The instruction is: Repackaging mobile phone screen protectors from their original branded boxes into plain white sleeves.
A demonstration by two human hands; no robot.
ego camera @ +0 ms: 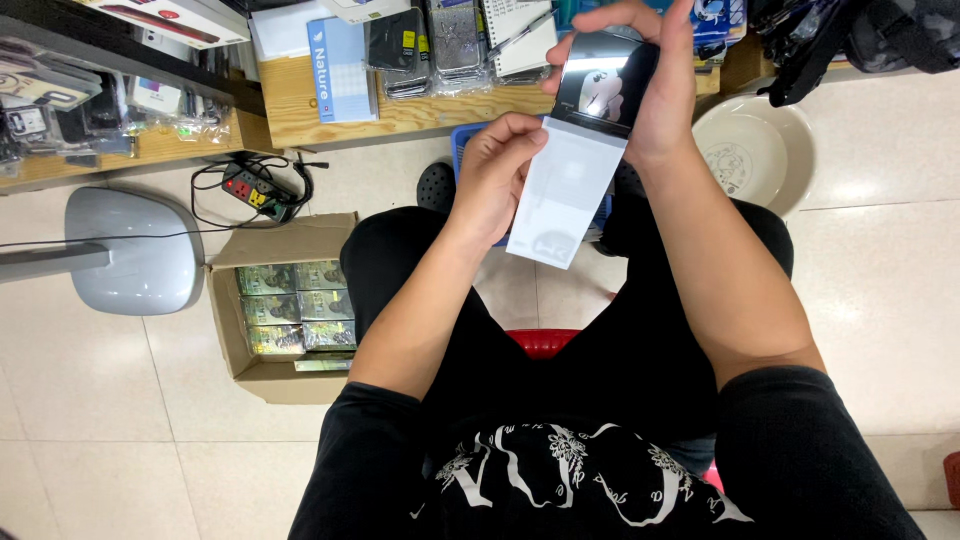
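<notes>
The right hand [655, 85] is wrapped around a dark phone case [607, 85], held up in front of the wooden shelf [330, 125]. The left hand [495, 170] pinches the white sleeve [565, 195] hanging from the case's lower end. Below the shelf, left of the person's knee, a cardboard box [250, 350] holds small packets.

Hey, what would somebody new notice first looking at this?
Top centre, the right hand holds a glossy dark phone while the left hand pinches a white sheet hanging from it. Lower left, an open cardboard box of shiny packets sits on the floor.
</notes>
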